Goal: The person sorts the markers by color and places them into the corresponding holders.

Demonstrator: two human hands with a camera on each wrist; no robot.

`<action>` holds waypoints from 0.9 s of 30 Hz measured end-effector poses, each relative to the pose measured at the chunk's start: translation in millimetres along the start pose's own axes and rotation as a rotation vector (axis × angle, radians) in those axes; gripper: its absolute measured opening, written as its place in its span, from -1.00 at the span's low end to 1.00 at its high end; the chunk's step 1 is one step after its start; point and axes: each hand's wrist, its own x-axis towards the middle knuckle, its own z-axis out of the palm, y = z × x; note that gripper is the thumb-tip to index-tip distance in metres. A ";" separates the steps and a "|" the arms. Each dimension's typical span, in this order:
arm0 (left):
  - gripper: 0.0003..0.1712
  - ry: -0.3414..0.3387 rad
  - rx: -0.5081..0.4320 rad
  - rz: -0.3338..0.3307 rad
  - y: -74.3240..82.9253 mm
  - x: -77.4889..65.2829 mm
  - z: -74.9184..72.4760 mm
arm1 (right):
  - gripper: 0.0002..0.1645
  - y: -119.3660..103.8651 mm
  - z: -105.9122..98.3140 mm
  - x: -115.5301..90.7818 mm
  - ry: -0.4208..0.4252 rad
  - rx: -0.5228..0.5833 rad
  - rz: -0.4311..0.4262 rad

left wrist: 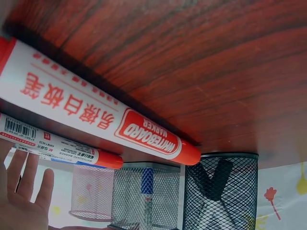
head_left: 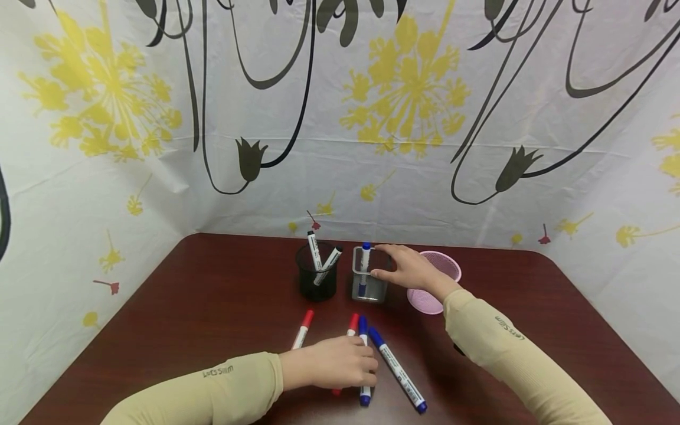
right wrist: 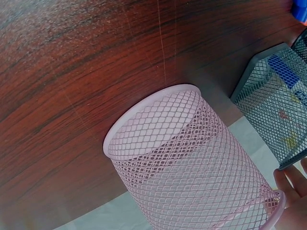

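1. One dark-red counter (head_left: 228,307) carries markers at its near middle and containers farther off.
2. Two hands are over it. The left hand (head_left: 334,361) is nearer to the middle blue marker (head_left: 363,329), which runs near to far just beneath its fingers; whether they grip it, I cannot tell. The right hand (head_left: 406,267) is farther, thumb and forefinger parted at the rim of the grey holder (head_left: 377,290).
3. Three mesh containers: the pink cup (right wrist: 187,172) at right shows no marker inside; the grey holder has one upright blue-ended marker (head_left: 365,260); the black holder (head_left: 316,292) at left has two tilted black-capped markers (head_left: 315,251).
4. Three other loose markers: the left red marker (head_left: 303,330), the partly covered red marker (head_left: 353,323), and the slanting blue marker (head_left: 398,372) at right.
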 end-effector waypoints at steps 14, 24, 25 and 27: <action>-0.77 0.169 -0.104 0.004 -7.1 -7.4 -15.7 | -0.19 -0.3 -0.8 0.0 -0.004 -0.008 -0.008; -0.78 0.409 -0.274 -0.067 -15.9 -12.1 -33.1 | -0.18 0.5 -0.8 0.8 -0.009 -0.013 -0.005; -0.79 0.438 -0.276 -0.071 -16.7 -12.5 -34.5 | -0.19 0.6 -0.9 0.8 -0.011 -0.013 -0.005; -0.79 0.483 -0.286 -0.082 -17.9 -13.4 -37.4 | -0.19 0.7 -1.1 0.8 -0.011 -0.014 -0.006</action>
